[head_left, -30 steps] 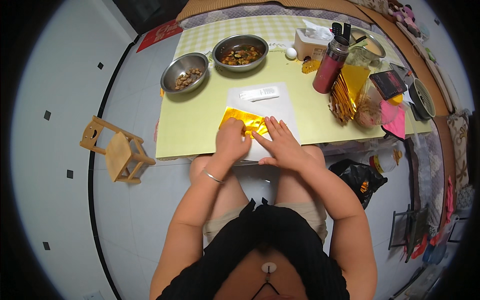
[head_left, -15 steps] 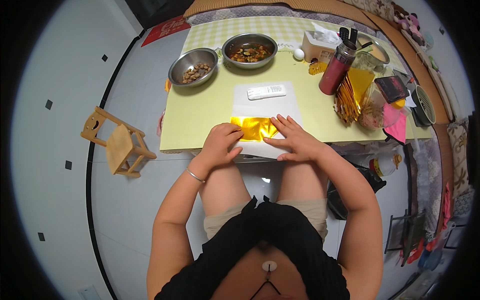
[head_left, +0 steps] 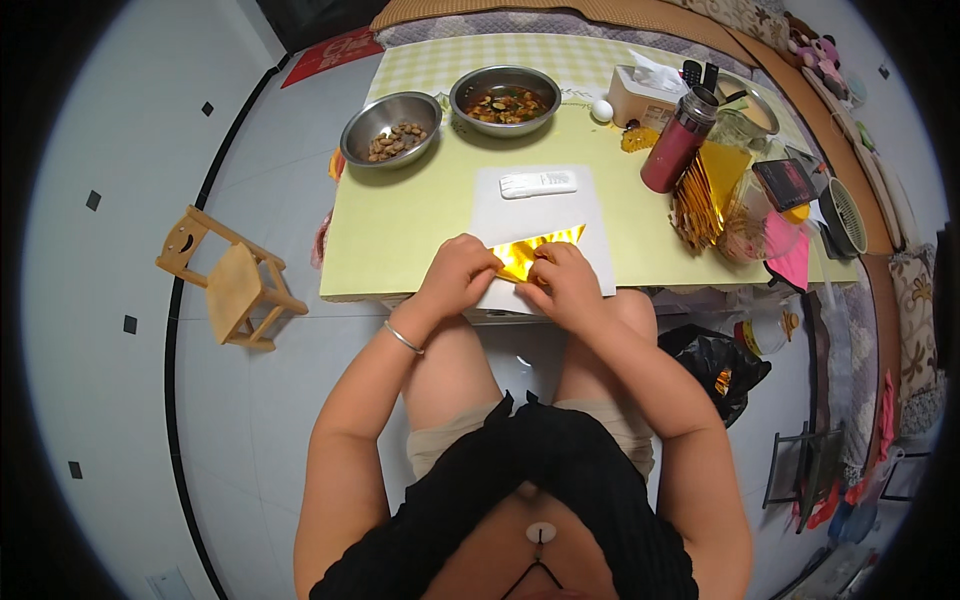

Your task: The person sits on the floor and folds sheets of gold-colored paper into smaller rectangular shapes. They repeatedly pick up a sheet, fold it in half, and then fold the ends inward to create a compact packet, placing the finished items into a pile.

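Note:
A shiny gold foil paper (head_left: 520,257) lies slanted over a white sheet (head_left: 593,215) at the table's near edge. My left hand (head_left: 461,275) is closed at the foil's left end, thumb and fingers together. On its near right side, my right hand (head_left: 566,284) has its fingers curled down on the foil, pinching it. The foil's far right corner sticks up in a point beyond my right hand. Just past the foil, a white box-shaped piece with dark print (head_left: 538,184) rests on the sheet.
Two steel bowls stand at the back left, one with brown nuts (head_left: 392,132), one with food in liquid (head_left: 505,100). To the right are a red thermos (head_left: 680,140), a bundle of folded gold foil (head_left: 700,200), a tissue box (head_left: 640,98) and a white egg-like ball (head_left: 601,110).
The foil, flat and straight before, is now tilted with its right corner raised. My right hand has gone from spread flat to curled on it; my left hand has shifted slightly right.

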A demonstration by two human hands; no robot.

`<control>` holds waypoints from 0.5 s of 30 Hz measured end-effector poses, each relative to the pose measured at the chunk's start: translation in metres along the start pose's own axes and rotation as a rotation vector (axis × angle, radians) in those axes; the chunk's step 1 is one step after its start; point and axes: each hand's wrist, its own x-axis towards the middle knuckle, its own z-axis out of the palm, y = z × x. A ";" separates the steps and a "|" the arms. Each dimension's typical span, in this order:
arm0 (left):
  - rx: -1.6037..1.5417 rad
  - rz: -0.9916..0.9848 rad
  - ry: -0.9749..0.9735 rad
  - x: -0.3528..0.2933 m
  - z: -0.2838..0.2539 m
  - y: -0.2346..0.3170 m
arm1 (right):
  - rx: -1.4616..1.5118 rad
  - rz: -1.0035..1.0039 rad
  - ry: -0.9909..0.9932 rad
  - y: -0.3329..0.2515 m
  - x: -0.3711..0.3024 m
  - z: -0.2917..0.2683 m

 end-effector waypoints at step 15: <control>0.066 -0.284 0.179 0.017 0.014 -0.005 | -0.026 0.130 0.226 -0.005 -0.002 0.030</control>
